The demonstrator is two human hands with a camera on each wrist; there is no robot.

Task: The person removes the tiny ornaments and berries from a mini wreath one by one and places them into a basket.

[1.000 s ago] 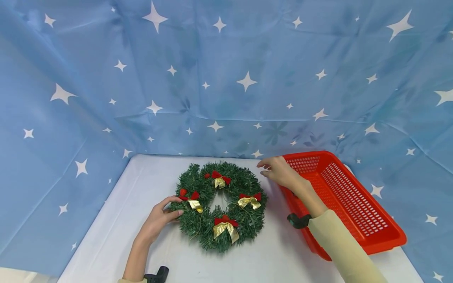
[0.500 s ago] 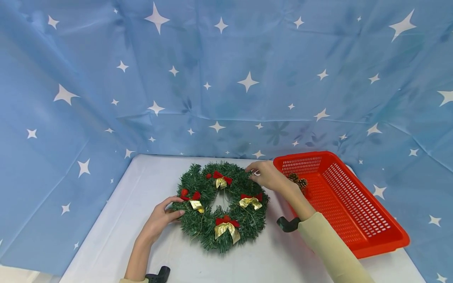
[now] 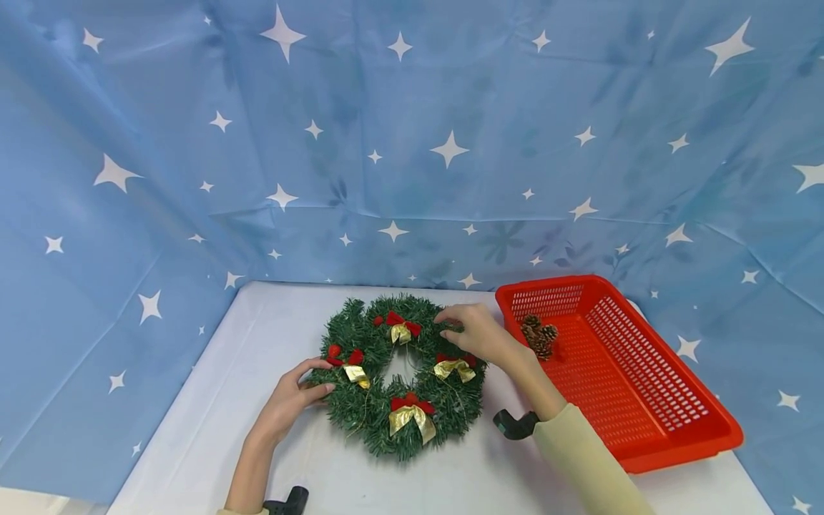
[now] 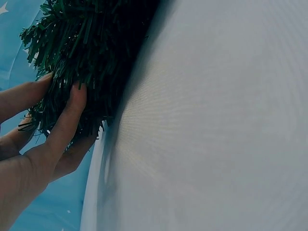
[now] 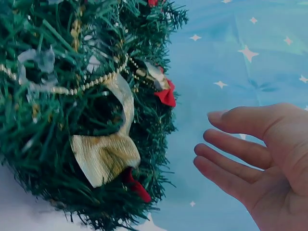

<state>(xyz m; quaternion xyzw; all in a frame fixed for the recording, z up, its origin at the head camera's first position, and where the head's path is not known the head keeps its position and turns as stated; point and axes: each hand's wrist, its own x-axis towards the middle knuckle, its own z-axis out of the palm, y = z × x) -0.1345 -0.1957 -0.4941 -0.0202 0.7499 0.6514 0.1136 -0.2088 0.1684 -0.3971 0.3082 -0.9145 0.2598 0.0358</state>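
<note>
- You have the green wreath lying flat on the white-covered table, around the middle of the scene and to the left of the red basket.
- Your left hand is at the wreath's left edge; its thumb and fingers are slightly parted and pinch the greenery between them.
- Your right hand hovers over the far right part of the wreath, fingers loosely bent, thumb apart from them, and nothing in its hold. The right wrist view shows you a gap between its fingertips and the greenery.
- Around the wreath you can see four red and gold bows: a near bow, a right bow, a far bow and a left bow. A red ball sits just beyond the left one.
- Up close, you see a string of gold beads running across the greenery.
- To your right, pine cones lie inside the basket, by its left wall towards the far end.
- Behind the table, you face a blue backdrop with white stars.
</note>
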